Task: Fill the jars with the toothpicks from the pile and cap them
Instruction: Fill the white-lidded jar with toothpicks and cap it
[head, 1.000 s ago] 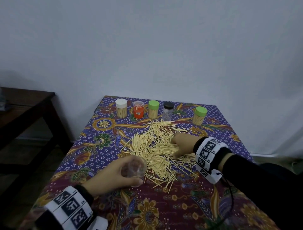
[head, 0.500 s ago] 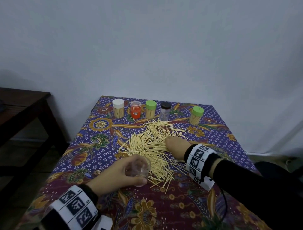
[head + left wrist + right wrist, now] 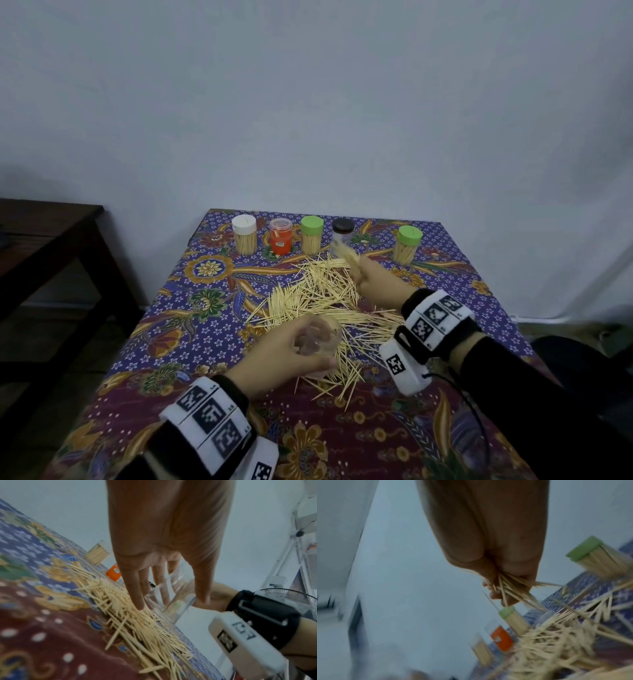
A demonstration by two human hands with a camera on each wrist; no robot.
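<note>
clear plastic, empty by the look of it: the open jar sits in the left hand, fingers and thumb wrapped round its wall, mouth tipped toward the pile at about 1 o'clock. it is held low over the near edge of the toothpick pile, which spreads across the middle of the batik-covered bench.

the right hand is up at 12 o'clock of the pile, closed tight on a bundle of toothpicks. the sticks poke out of the fist at crossed angles, some splayed wide, not lined up.

along the far edge, at 12 o'clock, stand a white-capped jar, an orange jar, a green-capped jar, a black-capped jar and, off at 1 o'clock, a second green-capped jar.

the step in hand looks like loading the bundle into the jar. to do it well, i'd square the sticks first, tapping their ends so they run parallel, then tilt the jar mouth further toward the right hand and slide them in lengthwise. crossed sticks would likely jam at the rim or spill back onto the pile.
</note>
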